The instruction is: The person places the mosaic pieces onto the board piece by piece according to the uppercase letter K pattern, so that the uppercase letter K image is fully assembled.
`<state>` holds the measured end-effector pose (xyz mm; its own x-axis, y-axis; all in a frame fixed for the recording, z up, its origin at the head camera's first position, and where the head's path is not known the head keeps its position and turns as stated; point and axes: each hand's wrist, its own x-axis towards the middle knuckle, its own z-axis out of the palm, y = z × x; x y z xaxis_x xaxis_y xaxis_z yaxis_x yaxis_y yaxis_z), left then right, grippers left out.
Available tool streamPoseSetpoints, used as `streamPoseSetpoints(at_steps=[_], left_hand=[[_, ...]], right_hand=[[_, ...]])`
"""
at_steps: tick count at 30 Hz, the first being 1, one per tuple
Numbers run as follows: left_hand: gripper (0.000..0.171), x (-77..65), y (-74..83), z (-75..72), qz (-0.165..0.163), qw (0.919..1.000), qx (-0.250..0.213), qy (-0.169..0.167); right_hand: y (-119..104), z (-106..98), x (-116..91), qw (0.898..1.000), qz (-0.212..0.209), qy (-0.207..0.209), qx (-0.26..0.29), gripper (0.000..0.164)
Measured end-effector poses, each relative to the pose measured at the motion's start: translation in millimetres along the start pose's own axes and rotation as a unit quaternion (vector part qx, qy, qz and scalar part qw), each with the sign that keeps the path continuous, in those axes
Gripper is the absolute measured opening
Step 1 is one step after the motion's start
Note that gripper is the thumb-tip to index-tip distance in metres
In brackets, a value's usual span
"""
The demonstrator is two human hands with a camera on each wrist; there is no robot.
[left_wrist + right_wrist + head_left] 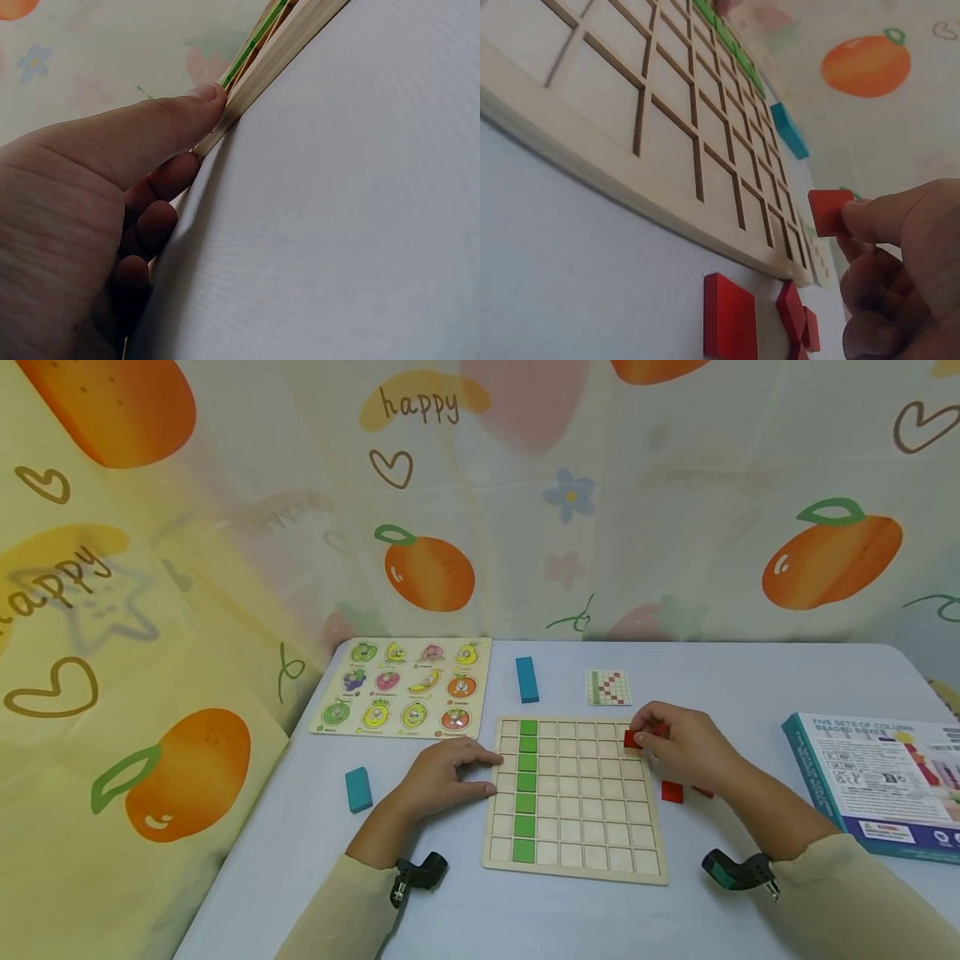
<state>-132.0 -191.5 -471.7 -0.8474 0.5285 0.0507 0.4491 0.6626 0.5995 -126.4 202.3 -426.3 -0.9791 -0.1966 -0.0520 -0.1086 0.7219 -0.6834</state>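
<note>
My right hand (688, 750) pinches a red square tile (828, 213) between thumb and fingers, raised over the upper right corner of a wooden grid board (573, 875). One column near the board's left side is filled with green tiles (527, 782); the other cells hold no tile. Against the left edge of the board, my left hand (442, 777) rests with thumb and fingertips touching the wood, thumb and index finger spread apart. Several loose red tiles (730, 316) lie on the table beside the board's right edge, partly hidden by my right hand in the head view.
A small pattern card (609, 688) lies behind the board, near a teal block (527, 680). Another teal block (358, 790) stands left of my left hand. A fruit picture board (401, 687) is at the back left, and a printed box (885, 785) at the right.
</note>
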Motion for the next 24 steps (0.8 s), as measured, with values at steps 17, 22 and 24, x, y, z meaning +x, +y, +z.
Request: streamPoseSetpoints(at_steps=[17, 22, 24], left_hand=[[0.041, 0.5, -0.7, 0.1, 0.005, 1.0000, 0.002, 0.002], [0.041, -0.3, -0.6, -1.0, 0.008, 1.0000, 0.002, 0.001], [0.041, -0.5, -0.6, -1.3, 0.008, 1.0000, 0.002, 0.000]], right_hand=[[2.0, 23.1, 42.7, 0.999, -0.019, -0.013, 0.023, 0.008], [4.0, 26.4, 46.3, 0.999, -0.019, -0.017, 0.019, 0.008], [4.0, 26.7, 46.3, 1.000, -0.019, -0.018, 0.016, 0.007]])
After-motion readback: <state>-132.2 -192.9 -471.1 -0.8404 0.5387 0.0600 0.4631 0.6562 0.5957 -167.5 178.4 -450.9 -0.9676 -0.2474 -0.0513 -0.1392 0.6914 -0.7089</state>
